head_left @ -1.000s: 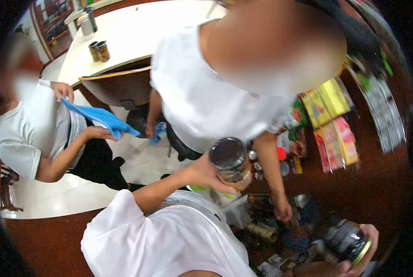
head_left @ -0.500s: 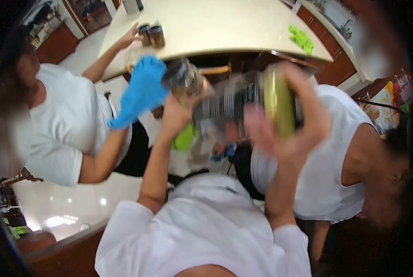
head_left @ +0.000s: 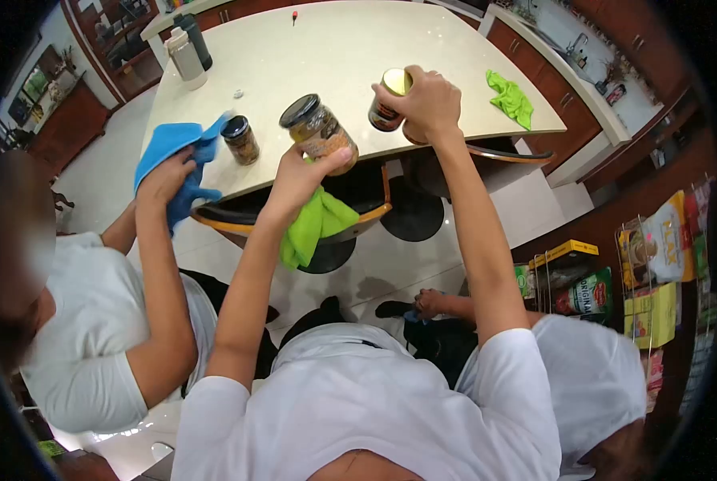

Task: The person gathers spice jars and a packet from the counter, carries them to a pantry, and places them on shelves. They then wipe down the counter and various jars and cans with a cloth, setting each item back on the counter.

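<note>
My left hand [head_left: 304,180] is wrapped round the lower part of a glass jar [head_left: 314,128] with a dark lid and brownish contents, held tilted by the counter's front edge. Further right, my right hand [head_left: 432,104] grips a can [head_left: 385,115] with a pale yellow-green top and a dark label, over the front of the counter [head_left: 310,48]. A smaller dark-lidded jar [head_left: 240,143] stands on the counter left of the jar in my left hand. Below my left hand, a green cloth [head_left: 318,228] hangs over a chair back.
At left, a person in white holds a blue cloth [head_left: 170,164] by the counter edge. Two bottles [head_left: 184,60] stand at the back left. Another green cloth [head_left: 510,100] lies at the right end. A second person bends low beside racks of packets [head_left: 587,293].
My hands have moved from in front of my chest out to the counter, carrying the jar and the can. The person at right has bent lower. The view has shifted.
</note>
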`<state>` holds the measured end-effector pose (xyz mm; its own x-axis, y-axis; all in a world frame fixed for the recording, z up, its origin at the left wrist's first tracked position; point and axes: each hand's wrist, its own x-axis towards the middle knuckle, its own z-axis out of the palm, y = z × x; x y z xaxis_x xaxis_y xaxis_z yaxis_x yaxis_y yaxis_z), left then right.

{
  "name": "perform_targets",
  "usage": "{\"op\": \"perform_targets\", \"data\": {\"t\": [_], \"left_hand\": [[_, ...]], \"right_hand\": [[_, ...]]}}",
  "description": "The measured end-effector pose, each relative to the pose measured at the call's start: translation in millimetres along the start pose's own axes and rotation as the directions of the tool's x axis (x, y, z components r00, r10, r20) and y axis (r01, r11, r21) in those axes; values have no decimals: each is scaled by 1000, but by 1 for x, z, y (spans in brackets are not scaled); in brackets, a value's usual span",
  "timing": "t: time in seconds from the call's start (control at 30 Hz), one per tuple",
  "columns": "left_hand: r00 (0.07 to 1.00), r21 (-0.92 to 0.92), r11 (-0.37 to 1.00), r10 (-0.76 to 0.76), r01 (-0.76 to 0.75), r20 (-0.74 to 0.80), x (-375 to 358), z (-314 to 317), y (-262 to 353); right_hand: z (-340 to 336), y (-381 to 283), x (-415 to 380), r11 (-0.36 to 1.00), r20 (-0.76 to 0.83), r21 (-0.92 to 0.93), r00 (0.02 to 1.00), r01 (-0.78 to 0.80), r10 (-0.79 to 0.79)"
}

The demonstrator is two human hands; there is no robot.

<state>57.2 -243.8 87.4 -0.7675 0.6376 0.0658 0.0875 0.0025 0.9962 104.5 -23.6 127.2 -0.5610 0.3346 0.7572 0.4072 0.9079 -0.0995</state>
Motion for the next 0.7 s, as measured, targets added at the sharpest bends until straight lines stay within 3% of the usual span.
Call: {"op": "perform_targets", "data": {"t": [0.07, 0.2, 0.3, 0.4, 0.6, 0.7], "left_hand": [[995, 39, 996, -83, 81, 59, 33, -3, -2], [990, 82, 989, -131, 126, 59, 102, -6, -37], [994, 169, 979, -108, 112, -29, 147, -6, -75], [976, 368, 904, -200, 217, -85, 171, -3, -90], [953, 497, 813, -247, 302, -174, 199, 14, -92], [933, 548, 756, -276, 358, -229, 211, 22, -101]], "right_hand": [[34, 16, 4, 992, 181, -89, 981, 89, -72], [88, 39, 12, 976, 272, -136, 954, 169, -127], [118, 52, 19, 975, 300, -72, 937, 210, -180], [138, 57, 24, 975, 344, -15, 917, 222, -204], [188, 77, 49, 936, 242, 112, 905, 333, -351], [194, 78, 58, 933, 271, 113, 892, 343, -361]]}}
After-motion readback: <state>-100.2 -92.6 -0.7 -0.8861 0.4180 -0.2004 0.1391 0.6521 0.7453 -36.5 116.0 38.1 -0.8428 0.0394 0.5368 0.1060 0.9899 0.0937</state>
